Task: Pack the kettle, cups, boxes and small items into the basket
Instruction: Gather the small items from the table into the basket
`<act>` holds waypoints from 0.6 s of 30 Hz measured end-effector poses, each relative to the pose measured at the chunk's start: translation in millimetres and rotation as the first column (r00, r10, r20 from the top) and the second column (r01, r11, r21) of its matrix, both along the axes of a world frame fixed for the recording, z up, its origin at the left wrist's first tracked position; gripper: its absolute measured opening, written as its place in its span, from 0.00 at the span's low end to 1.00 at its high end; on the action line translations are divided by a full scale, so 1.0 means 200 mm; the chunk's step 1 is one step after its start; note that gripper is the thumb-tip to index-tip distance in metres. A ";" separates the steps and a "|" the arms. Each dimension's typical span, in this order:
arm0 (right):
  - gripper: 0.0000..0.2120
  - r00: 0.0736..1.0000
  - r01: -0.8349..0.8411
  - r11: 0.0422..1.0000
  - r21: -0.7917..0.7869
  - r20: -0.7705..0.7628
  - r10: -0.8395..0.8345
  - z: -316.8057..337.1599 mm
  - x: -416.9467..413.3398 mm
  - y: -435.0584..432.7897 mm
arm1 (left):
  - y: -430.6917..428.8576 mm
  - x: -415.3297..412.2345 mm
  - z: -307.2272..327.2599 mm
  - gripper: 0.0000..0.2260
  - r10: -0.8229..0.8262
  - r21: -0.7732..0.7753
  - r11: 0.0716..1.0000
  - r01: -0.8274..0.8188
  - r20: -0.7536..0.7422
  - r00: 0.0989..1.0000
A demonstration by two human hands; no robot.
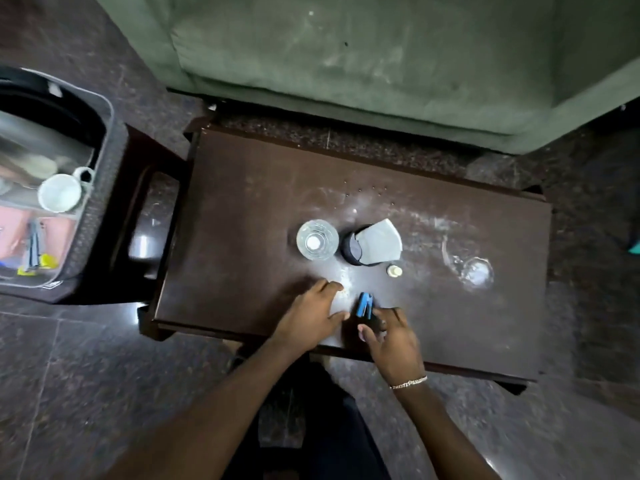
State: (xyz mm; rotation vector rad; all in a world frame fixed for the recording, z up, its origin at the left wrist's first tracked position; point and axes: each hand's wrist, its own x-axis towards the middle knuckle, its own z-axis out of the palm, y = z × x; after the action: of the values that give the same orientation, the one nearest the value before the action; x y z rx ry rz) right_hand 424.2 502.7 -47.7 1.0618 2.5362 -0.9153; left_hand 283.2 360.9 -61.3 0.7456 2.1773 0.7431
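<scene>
Holds a blue clip (364, 304) in the right hand (391, 336) at 6 o'clock, rests the left hand (311, 313) loose and flat beside it, has a white cup (60, 192) and boxes (14, 230) in the basket (95, 220) at 9 o'clock, and still needs to pack the glass (317, 239), dark cup (350, 251), bottle (394, 270) and far glass (478, 270) from the table (259, 174).

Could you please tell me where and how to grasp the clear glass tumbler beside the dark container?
Probably around the side wall of the clear glass tumbler, coming from its left or near side: it stands upright, and the dark cylindrical container crowds its right.
</scene>
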 end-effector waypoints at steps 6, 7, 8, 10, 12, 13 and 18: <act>0.24 0.986 -0.079 0.996 -0.029 0.144 0.082 -0.18 0.13 0.06 | 0.30 0.14 -0.13 0.25 0.023 -0.224 0.974 -0.017 0.024 0.999; 0.26 0.985 -0.102 0.994 -0.034 0.139 0.106 -0.20 0.14 0.06 | 0.34 0.15 -0.15 0.26 0.014 -0.250 0.968 -0.008 0.023 1.000; 0.27 0.984 -0.125 0.991 -0.038 0.125 0.129 -0.22 0.14 0.06 | 0.37 0.17 -0.17 0.28 0.005 -0.275 0.962 -0.001 0.014 1.000; 0.28 0.984 -0.146 0.989 -0.035 0.101 0.149 -0.25 0.15 0.05 | 0.43 0.19 -0.20 0.30 -0.009 -0.316 0.949 0.005 -0.012 1.000; 0.24 0.986 -0.148 0.989 -0.012 0.080 0.148 -0.27 0.15 0.05 | 0.45 0.20 -0.22 0.31 -0.017 -0.344 0.939 0.002 -0.040 0.999; 0.20 0.988 -0.141 0.990 0.002 0.066 0.140 -0.28 0.15 0.04 | 0.46 0.20 -0.23 0.31 -0.024 -0.357 0.934 0.003 -0.054 0.998; 0.10 0.998 -0.061 0.998 -0.030 0.028 0.062 -0.24 0.15 0.04 | 0.38 0.16 -0.24 0.21 -0.016 -0.338 0.941 0.011 -0.013 1.000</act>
State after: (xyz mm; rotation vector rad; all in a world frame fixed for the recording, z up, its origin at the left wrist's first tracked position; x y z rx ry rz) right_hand 454.4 510.9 -95.9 0.9753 2.5095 -0.9113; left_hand 314.9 437.6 -108.8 0.5873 2.2320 0.3408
